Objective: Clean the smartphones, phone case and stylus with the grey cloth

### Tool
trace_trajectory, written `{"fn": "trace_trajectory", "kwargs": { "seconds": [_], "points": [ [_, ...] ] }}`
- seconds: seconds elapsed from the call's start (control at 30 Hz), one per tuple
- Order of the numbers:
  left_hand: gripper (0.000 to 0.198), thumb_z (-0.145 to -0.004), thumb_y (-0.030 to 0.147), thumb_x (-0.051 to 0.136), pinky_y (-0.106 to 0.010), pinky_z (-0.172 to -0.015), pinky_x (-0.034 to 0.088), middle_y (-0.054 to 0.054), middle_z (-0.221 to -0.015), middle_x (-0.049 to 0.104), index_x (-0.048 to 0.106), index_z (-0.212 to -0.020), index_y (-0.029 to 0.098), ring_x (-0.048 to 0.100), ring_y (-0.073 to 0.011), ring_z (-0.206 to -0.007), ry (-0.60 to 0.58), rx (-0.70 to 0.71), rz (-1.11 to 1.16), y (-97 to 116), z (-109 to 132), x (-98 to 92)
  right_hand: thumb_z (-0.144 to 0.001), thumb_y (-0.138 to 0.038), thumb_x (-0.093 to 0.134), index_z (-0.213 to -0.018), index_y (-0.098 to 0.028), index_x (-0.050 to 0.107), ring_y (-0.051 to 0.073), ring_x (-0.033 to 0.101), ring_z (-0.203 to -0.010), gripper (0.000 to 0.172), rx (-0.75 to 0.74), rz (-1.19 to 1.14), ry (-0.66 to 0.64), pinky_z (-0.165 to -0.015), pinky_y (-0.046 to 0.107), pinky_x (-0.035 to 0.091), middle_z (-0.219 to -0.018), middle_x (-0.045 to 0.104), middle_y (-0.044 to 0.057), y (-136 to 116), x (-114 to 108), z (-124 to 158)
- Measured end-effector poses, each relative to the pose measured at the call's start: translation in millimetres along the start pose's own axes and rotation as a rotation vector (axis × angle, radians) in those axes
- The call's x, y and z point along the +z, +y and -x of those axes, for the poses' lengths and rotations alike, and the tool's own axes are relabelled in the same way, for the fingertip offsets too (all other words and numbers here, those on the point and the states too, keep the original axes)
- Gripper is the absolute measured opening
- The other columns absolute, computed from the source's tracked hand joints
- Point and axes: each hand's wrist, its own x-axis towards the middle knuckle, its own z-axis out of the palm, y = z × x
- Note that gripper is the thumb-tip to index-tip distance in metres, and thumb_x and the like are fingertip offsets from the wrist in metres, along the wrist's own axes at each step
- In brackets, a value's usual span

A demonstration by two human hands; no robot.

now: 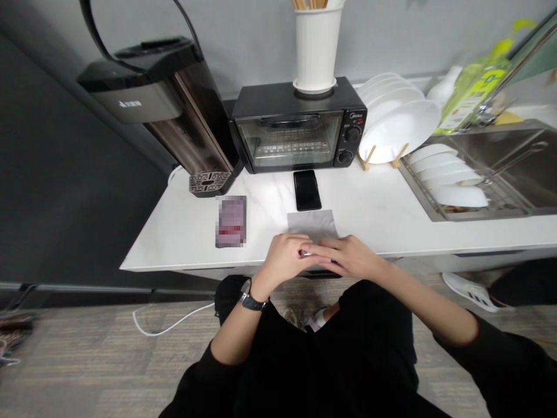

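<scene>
My left hand (pixel 285 258) and my right hand (pixel 350 256) meet at the front edge of the white counter (pixel 174 232), fingers curled together over a small object with a red tip and a shiny part (pixel 303 253); I cannot name it. A watch sits on my left wrist. Just beyond the hands lies a grey sheet (pixel 312 223), partly covered by them. A black phone (pixel 307 190) lies flat behind the sheet. A blurred card-like packet (pixel 232 221) lies to the left.
A black toaster oven (pixel 298 125) stands at the back with a white chopstick holder (pixel 316 49) on top. A water dispenser (pixel 174 110) is at left. White plates (pixel 402 119) fill a rack, and bowls (pixel 452 174) sit in the sink (pixel 513 168).
</scene>
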Motion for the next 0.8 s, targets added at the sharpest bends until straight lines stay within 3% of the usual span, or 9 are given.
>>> {"fn": "trace_trajectory", "kwargs": {
  "seconds": [0.07, 0.2, 0.37, 0.47, 0.57, 0.63, 0.73, 0.8],
  "points": [
    [0.064, -0.094, 0.064, 0.066, -0.031, -0.058, 0.028, 0.003, -0.056, 0.049, 0.041, -0.056, 0.021, 0.041, -0.0128, -0.056, -0.055, 0.012, 0.008, 4.0, -4.5, -2.0, -0.113, -0.041, 0.040, -0.160, -0.032, 0.044, 0.015, 0.064, -0.070, 0.048, 0.002, -0.135, 0.035, -0.061, 0.026, 0.045, -0.101, 0.073, 0.004, -5.3, -1.5, 1.6],
    [0.064, -0.091, 0.066, 0.069, -0.031, -0.058, 0.028, 0.003, -0.056, 0.050, 0.041, -0.055, 0.021, 0.042, -0.0129, -0.056, -0.109, -0.012, 0.028, 9.2, -12.3, 1.9, -0.109, -0.036, 0.050, -0.156, -0.035, 0.047, 0.017, 0.074, -0.088, 0.046, 0.058, -0.428, 0.133, -0.074, 0.029, 0.056, -0.132, 0.074, 0.008, -13.9, 2.6, 3.5],
    [0.044, -0.089, 0.058, 0.076, -0.029, -0.059, 0.030, 0.004, -0.066, 0.060, 0.058, -0.071, 0.022, 0.052, -0.0136, -0.061, -0.064, -0.077, 0.013, 8.0, -15.6, 8.1, -0.106, -0.035, 0.058, -0.141, -0.031, 0.058, 0.022, 0.076, -0.097, 0.035, 0.170, -0.463, 0.258, -0.082, 0.033, 0.059, -0.120, 0.078, 0.006, -1.8, 6.2, 8.9],
    [0.029, -0.096, 0.051, 0.069, -0.026, -0.062, 0.036, 0.005, -0.071, 0.062, 0.065, -0.087, 0.023, 0.055, -0.0131, -0.064, -0.010, -0.136, 0.025, 4.1, -15.3, 4.5, -0.106, -0.038, 0.056, -0.147, -0.032, 0.048, 0.027, 0.074, -0.104, 0.042, 0.313, -0.452, 0.436, -0.092, 0.043, 0.059, -0.126, 0.073, 0.009, 29.1, 0.3, 12.4],
    [0.022, -0.102, 0.043, 0.061, -0.025, -0.065, 0.040, 0.004, -0.074, 0.063, 0.066, -0.093, 0.023, 0.057, -0.0129, -0.067, 0.040, -0.174, 0.019, -1.5, -16.3, -2.6, -0.106, -0.042, 0.053, -0.161, -0.034, 0.020, 0.027, 0.071, -0.096, 0.065, 0.410, -0.465, 0.559, -0.091, 0.049, 0.059, -0.122, 0.068, 0.010, 74.3, -5.6, 11.1],
    [0.019, -0.103, 0.039, 0.058, -0.025, -0.066, 0.042, 0.004, -0.077, 0.063, 0.067, -0.098, 0.023, 0.058, -0.0126, -0.068, 0.068, -0.188, 0.002, -5.5, -18.5, -7.3, -0.102, -0.042, 0.058, -0.163, -0.034, 0.008, 0.027, 0.069, -0.100, 0.080, 0.423, -0.513, 0.603, -0.091, 0.051, 0.060, -0.119, 0.066, 0.009, 106.0, -5.7, 6.8],
    [0.017, -0.103, 0.038, 0.058, -0.025, -0.068, 0.044, 0.004, -0.082, 0.065, 0.068, -0.105, 0.025, 0.059, -0.0122, -0.069, 0.086, -0.195, -0.038, -10.3, -23.8, -12.3, -0.090, -0.039, 0.071, -0.161, -0.033, 0.012, 0.029, 0.069, -0.110, 0.092, 0.520, -0.553, 0.675, -0.096, 0.053, 0.060, -0.118, 0.066, 0.008, 147.6, 1.1, -1.9],
    [0.017, -0.103, 0.039, 0.058, -0.025, -0.069, 0.046, 0.003, -0.087, 0.067, 0.068, -0.109, 0.026, 0.061, -0.0123, -0.072, 0.085, -0.201, -0.077, -12.1, -28.3, -14.5, -0.085, -0.039, 0.073, -0.158, -0.032, 0.022, 0.029, 0.070, -0.108, 0.089, 0.591, -0.550, 0.698, -0.093, 0.052, 0.061, -0.116, 0.067, 0.008, 169.9, 8.0, -7.1]
  ]
}}
